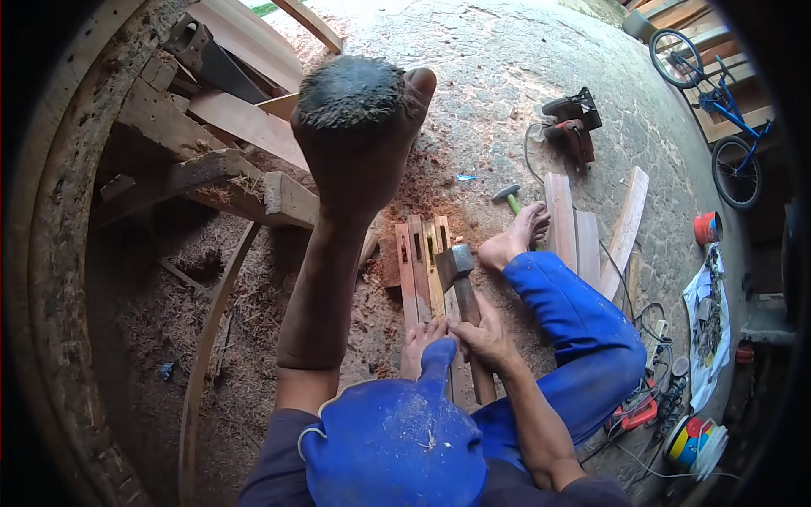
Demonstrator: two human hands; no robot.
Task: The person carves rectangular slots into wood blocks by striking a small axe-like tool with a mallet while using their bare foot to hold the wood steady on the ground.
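Note:
My left hand [372, 169] is raised close to the camera. It is closed around a thick, dark wooden club [351, 89] with a rough, frayed round end; the thumb shows beside it and the other fingers are mostly hidden. Lower down, my right hand [486, 338] is closed around the wooden handle of a hatchet [456, 264], its metal head pointing away from me. Beneath the hatchet head lie several narrow wooden strips [422, 275] side by side, with slots cut near their far ends. My bare left foot [420, 342] rests on them, close to my right fingertips.
A hammer [507, 193] lies beyond my right foot [517, 237]. Planks [562, 220] lie to the right, near a corded power tool [574, 127]. A handsaw [211, 59] rests among timber [253, 186] at left. Cables [667, 363] and a blue bicycle [726, 106] are farther right.

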